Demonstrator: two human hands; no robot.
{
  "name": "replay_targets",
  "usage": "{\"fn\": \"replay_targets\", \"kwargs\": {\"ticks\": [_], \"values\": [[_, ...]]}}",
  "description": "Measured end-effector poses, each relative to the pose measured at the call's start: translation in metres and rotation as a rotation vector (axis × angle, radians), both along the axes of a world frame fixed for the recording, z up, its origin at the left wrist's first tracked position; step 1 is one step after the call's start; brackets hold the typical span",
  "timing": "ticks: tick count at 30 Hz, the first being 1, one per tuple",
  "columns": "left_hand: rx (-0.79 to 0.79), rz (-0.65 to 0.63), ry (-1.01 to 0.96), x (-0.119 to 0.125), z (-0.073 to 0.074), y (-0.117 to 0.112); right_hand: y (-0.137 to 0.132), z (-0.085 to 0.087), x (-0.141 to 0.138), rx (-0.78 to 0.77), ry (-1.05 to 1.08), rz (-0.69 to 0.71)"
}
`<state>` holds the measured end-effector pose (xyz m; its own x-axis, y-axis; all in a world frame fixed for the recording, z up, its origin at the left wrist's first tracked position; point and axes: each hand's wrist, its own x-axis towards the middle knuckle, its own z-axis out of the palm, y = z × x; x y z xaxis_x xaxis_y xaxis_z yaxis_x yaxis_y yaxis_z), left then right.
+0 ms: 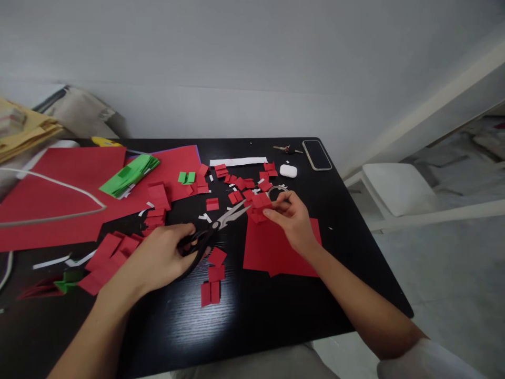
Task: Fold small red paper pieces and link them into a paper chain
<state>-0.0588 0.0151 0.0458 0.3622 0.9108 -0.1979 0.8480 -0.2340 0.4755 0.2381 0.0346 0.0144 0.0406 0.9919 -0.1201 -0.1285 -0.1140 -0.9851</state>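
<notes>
My left hand [169, 255] is closed around the black handles of a pair of scissors [231, 215]. The blades are parted and point right, their tips close to a small folded red paper piece [261, 202]. My right hand [291, 218] pinches that piece by its right side between thumb and fingers. Below it lie larger red paper sheets [278, 247]. Several small red paper pieces [216, 272] rest on the table just right of the scissor handles, and more are scattered beyond the blades. Whether the blades touch the held piece I cannot tell.
At the back right of the black table [347, 263] are a phone [317, 155], keys [288, 150] and a white case [288, 171]. A roll of tape [276, 190] sits behind my right hand. Folded green paper [130, 175] and large red sheets [67, 195] cover the left.
</notes>
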Motion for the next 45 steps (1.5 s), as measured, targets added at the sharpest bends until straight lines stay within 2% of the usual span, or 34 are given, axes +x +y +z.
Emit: {"fn": "replay_targets", "kwargs": {"ticks": [6, 16, 25, 45], "values": [[-0.058, -0.057, 0.106, -0.002, -0.003, 0.001, -0.002, 0.0, -0.001, 0.022, -0.086, 0.049], [-0.072, -0.095, 0.046, -0.004, 0.004, 0.002, -0.001, -0.002, -0.001, 0.047, -0.105, 0.077], [-0.068, -0.105, 0.07, 0.006, -0.001, 0.0, -0.006, -0.016, -0.004, 0.113, -0.128, 0.173], [-0.067, -0.119, 0.056, 0.01, -0.003, 0.001, -0.009, -0.014, -0.007, 0.145, -0.096, 0.176]]}}
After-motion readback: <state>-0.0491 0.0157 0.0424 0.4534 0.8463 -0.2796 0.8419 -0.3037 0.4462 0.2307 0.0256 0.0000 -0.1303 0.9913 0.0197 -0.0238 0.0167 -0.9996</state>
